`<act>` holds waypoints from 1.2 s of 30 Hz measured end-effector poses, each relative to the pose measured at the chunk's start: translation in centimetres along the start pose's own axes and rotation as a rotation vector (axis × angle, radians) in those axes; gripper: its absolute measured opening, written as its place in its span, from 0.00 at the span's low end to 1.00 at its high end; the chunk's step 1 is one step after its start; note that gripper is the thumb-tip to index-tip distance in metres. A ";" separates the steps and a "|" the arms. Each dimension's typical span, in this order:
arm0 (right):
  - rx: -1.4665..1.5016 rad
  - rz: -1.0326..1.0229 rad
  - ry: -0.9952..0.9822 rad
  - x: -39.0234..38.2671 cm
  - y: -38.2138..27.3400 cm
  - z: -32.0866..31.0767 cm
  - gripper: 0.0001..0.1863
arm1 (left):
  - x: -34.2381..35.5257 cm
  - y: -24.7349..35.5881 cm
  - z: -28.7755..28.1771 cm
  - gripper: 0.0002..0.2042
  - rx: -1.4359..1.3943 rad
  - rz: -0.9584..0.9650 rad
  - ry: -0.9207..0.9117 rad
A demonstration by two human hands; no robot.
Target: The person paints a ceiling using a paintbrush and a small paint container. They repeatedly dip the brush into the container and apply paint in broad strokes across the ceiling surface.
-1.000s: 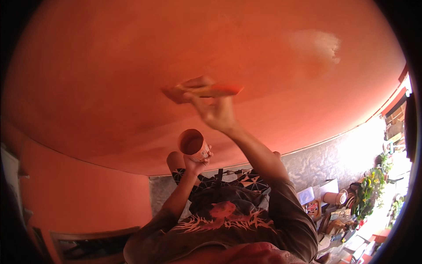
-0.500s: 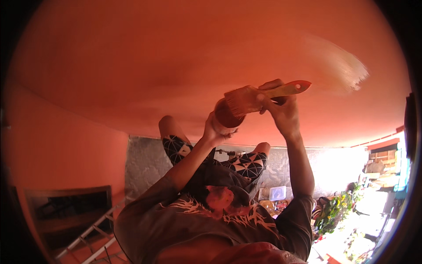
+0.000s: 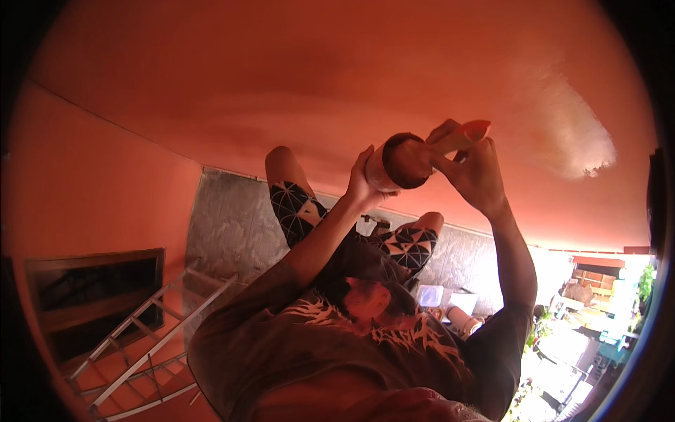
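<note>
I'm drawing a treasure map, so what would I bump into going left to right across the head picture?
Metal ladder → left hand → cup → right hand → pale shiny patch.

Wall [image 3: 337, 70] looks smooth and mostly matt, with a shiny patch [image 3: 580, 133] toward its right edge. Brush handle [image 3: 477, 130] looks like wood with a smooth red end, shirt [image 3: 316, 352]'s matt cloth, ladder [image 3: 150, 357]'s metal-looking, and the grey floor [image 3: 232, 218]'s kinda mottled.
</note>
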State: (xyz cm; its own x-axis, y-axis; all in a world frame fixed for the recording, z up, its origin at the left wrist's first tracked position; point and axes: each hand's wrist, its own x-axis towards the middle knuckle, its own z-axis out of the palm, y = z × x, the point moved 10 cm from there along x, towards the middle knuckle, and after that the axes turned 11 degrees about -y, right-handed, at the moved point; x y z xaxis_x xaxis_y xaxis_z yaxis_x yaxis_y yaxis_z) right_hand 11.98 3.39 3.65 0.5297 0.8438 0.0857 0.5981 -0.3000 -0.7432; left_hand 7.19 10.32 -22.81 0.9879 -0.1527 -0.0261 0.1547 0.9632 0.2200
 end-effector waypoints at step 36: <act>-0.235 -0.022 -0.096 5.3 -3.9 3.7 0.12 | -2.2 4.9 2.1 0.33 -0.037 0.206 -0.019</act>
State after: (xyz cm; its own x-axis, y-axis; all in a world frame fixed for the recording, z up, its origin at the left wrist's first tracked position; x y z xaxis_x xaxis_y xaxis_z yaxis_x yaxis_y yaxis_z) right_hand 10.27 10.67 4.58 0.4618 0.8865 0.0285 0.7384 -0.3664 -0.5662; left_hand 5.78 14.92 -19.63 0.9984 0.0449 0.0346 -0.0505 0.9818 0.1832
